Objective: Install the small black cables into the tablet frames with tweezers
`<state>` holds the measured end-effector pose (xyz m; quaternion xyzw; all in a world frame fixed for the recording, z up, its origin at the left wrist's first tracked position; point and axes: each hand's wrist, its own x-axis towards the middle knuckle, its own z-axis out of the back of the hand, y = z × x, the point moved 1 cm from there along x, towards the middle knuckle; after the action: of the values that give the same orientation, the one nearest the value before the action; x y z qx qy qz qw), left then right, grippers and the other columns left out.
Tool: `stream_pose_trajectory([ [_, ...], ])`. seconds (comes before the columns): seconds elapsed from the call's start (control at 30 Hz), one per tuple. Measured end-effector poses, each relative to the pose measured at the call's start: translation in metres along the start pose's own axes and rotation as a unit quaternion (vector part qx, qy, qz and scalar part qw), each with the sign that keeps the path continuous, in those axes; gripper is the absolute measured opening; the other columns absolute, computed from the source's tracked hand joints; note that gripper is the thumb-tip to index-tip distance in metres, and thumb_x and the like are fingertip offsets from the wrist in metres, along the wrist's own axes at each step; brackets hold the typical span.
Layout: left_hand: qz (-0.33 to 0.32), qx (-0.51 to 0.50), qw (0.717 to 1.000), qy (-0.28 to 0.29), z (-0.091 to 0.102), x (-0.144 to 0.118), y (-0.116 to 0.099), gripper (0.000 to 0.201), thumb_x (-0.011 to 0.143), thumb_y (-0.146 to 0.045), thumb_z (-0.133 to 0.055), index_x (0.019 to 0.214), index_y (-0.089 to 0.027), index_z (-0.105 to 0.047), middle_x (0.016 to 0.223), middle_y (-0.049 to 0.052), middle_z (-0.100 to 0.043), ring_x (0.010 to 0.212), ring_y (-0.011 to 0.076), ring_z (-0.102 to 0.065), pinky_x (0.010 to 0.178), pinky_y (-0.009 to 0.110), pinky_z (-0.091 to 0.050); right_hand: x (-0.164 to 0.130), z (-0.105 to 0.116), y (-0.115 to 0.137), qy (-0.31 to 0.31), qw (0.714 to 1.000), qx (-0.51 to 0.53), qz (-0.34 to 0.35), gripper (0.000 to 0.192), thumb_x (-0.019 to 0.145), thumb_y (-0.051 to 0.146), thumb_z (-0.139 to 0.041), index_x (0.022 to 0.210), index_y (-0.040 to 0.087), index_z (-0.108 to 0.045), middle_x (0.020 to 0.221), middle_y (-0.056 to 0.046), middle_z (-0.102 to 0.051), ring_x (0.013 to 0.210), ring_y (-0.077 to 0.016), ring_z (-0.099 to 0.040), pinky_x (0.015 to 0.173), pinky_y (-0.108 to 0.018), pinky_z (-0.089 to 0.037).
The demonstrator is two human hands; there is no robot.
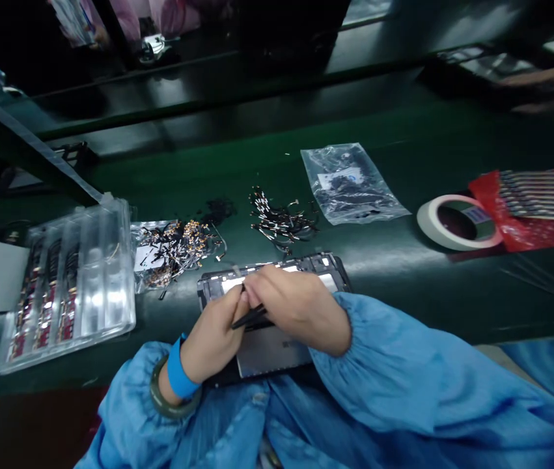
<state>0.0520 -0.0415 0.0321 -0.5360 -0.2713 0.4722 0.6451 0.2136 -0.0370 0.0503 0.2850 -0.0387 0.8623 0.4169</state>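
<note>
Tweezers (250, 317) pinched in my left hand (213, 339), tips hidden under my right hand (299, 306). Right fingers pressed together on opened tablet (277, 348); what they grip, cannot tell. Tablet lies beneath both hands, mostly covered. Cable heap (281, 221) just beyond knuckles, blurred. Component tray (69, 280) off to left.

An opened tablet frame (277, 306), dark-rimmed with a grey metal back, lies flat at the worktop's near edge, slim black tweezers (250, 318) angled across it.
</note>
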Motion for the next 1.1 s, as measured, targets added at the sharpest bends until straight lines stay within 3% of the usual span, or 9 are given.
stream_pose_trajectory([
  [0.2, 0.069, -0.376, 0.924, 0.021, 0.005, 0.000, -0.005, 0.032, 0.090, -0.044, -0.052, 0.103, -0.018, -0.066, 0.065, -0.001, -0.057, 0.045, 0.0091, -0.046, 0.043, 0.024, -0.049, -0.012, 0.010, -0.007, -0.092, 0.987, 0.054, -0.118, 0.016, 0.090, 0.014, -0.047, 0.082, 0.018, -0.060, 0.073, -0.002, -0.065, 0.066, -0.0116, -0.060, 0.059, -0.022, -0.043],
  [0.3, 0.088, -0.429, 0.899, 0.032, 0.003, 0.000, -0.009, 0.030, 0.087, -0.041, -0.060, 0.102, -0.017, -0.070, 0.071, 0.003, -0.065, 0.063, 0.0121, -0.060, 0.056, 0.021, -0.053, -0.014, 0.006, -0.002, -0.063, 0.992, 0.078, -0.073, 0.020, 0.091, 0.016, -0.046, 0.079, 0.018, -0.062, 0.071, -0.003, -0.066, 0.060, -0.0125, -0.059, 0.052, -0.025, -0.041],
  [0.4, 0.077, -0.432, 0.898, 0.016, 0.000, -0.001, -0.010, 0.026, 0.086, -0.038, -0.064, 0.098, -0.017, -0.073, 0.075, 0.004, -0.070, 0.073, 0.0114, -0.065, 0.069, 0.019, -0.052, -0.007, 0.007, -0.004, -0.086, 0.972, 0.170, -0.136, 0.016, 0.089, 0.022, -0.052, 0.081, 0.017, -0.065, 0.076, -0.005, -0.068, 0.069, -0.0138, -0.064, 0.059, -0.023, -0.046],
  [0.5, 0.064, -0.407, 0.908, 0.069, -0.006, -0.002, -0.007, 0.030, 0.088, -0.041, -0.060, 0.099, -0.016, -0.073, 0.082, 0.008, -0.073, 0.079, 0.0164, -0.067, 0.075, 0.026, -0.053, 0.006, 0.008, -0.008, -0.038, 0.901, 0.336, -0.270, 0.019, 0.086, 0.032, -0.057, 0.092, 0.017, -0.068, 0.078, -0.004, -0.070, 0.072, -0.0150, -0.067, 0.062, -0.024, -0.051],
  [0.63, 0.039, -0.251, 0.963, 0.095, -0.011, -0.002, -0.001, 0.040, 0.095, -0.045, -0.046, 0.105, -0.015, -0.070, 0.091, 0.012, -0.072, 0.086, 0.0214, -0.068, 0.079, 0.034, -0.054, 0.017, 0.004, -0.004, 0.082, 0.772, 0.512, -0.368, 0.035, 0.088, 0.047, -0.050, 0.082, 0.017, -0.067, 0.046, 0.004, -0.056, 0.039, -0.0116, -0.054, 0.042, -0.024, -0.045],
  [0.73, -0.080, -0.025, 0.990, -0.112, -0.004, 0.001, -0.001, 0.029, 0.093, -0.038, -0.050, 0.103, -0.018, -0.069, 0.099, 0.009, -0.068, 0.092, 0.0188, -0.066, 0.080, 0.032, -0.055, 0.015, 0.000, -0.002, -0.024, 0.830, 0.426, -0.360, 0.030, 0.087, 0.038, -0.056, 0.070, 0.016, -0.067, 0.056, 0.001, -0.065, 0.051, -0.0119, -0.061, 0.049, -0.022, -0.047],
  [0.83, -0.186, 0.137, 0.929, -0.288, 0.002, 0.001, -0.002, 0.019, 0.088, -0.027, -0.061, 0.104, -0.020, -0.065, 0.099, 0.005, -0.063, 0.090, 0.0150, -0.064, 0.076, 0.028, -0.055, 0.009, -0.004, 0.002, -0.099, 0.927, 0.273, -0.236, 0.021, 0.089, 0.023, -0.056, 0.075, 0.016, -0.070, 0.074, -0.002, -0.074, 0.068, -0.0128, -0.068, 0.064, -0.022, -0.051],
  [0.93, -0.230, 0.193, 0.896, -0.328, 0.002, 0.002, -0.002, 0.014, 0.085, -0.021, -0.064, 0.099, -0.019, -0.064, 0.094, 0.003, -0.063, 0.091, 0.0139, -0.063, 0.076, 0.026, -0.055, 0.003, -0.008, 0.008, -0.104, 0.976, 0.155, -0.110, 0.021, 0.091, 0.016, -0.050, 0.088, 0.014, -0.071, 0.084, -0.005, -0.076, 0.074, -0.0136, -0.069, 0.070, -0.024, -0.051],
  [1.1, -0.237, 0.204, 0.877, -0.364, -0.001, 0.000, -0.004, 0.009, 0.085, -0.015, -0.062, 0.093, -0.019, -0.063, 0.091, 0.002, -0.063, 0.090, 0.0131, -0.062, 0.078, 0.027, -0.054, -0.001, -0.010, 0.016, -0.080, 0.996, 0.020, -0.021, 0.023, 0.092, 0.018, -0.049, 0.087, 0.011, -0.070, 0.078, -0.006, -0.073, 0.065, -0.0154, -0.064, 0.059, -0.029, -0.044],
])
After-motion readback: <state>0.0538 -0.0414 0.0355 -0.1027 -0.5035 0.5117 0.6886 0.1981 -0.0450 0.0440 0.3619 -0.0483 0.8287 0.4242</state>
